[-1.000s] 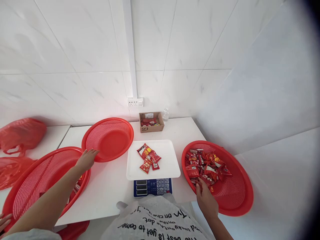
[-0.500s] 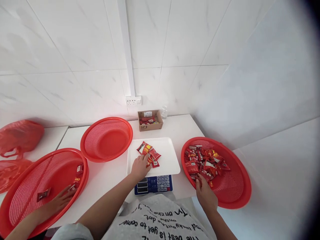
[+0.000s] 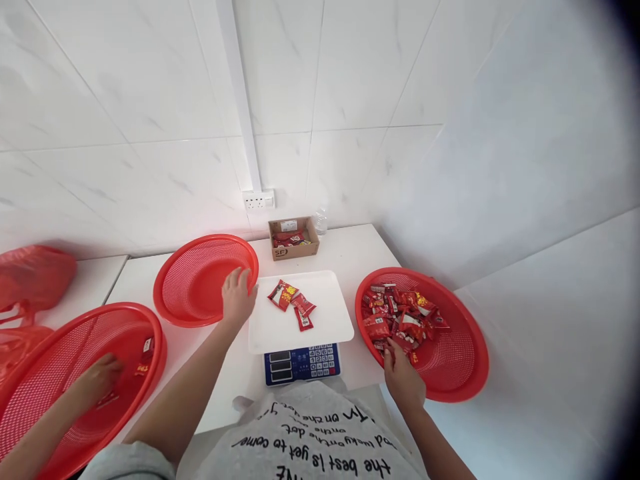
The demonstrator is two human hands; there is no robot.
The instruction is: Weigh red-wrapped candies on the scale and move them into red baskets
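Observation:
My left hand (image 3: 238, 298) hovers over the right rim of an empty red mesh basket (image 3: 193, 283), seen from the back. Its fingers curl downward and hide whatever is under them. Just right of it, three red snack packets (image 3: 293, 303) lie on the white tray (image 3: 327, 320) of a blue digital scale (image 3: 301, 363). My right hand (image 3: 400, 377) rests at the near rim of the right red basket (image 3: 460, 373). Its fingertips are pinched on one of the many red packets (image 3: 400, 320) heaped inside.
Another person's hand (image 3: 97, 380) reaches into a large red basket (image 3: 145, 393) at the left that holds a few packets. A small cardboard box (image 3: 293, 239) and a clear bottle (image 3: 321, 220) stand by the tiled wall. Red plastic bags (image 3: 30, 277) lie far left.
My left hand left the scale tray and moved left to the middle basket's rim, and fewer packets lie on the tray. My right hand stayed put. The other person's hand shifted left.

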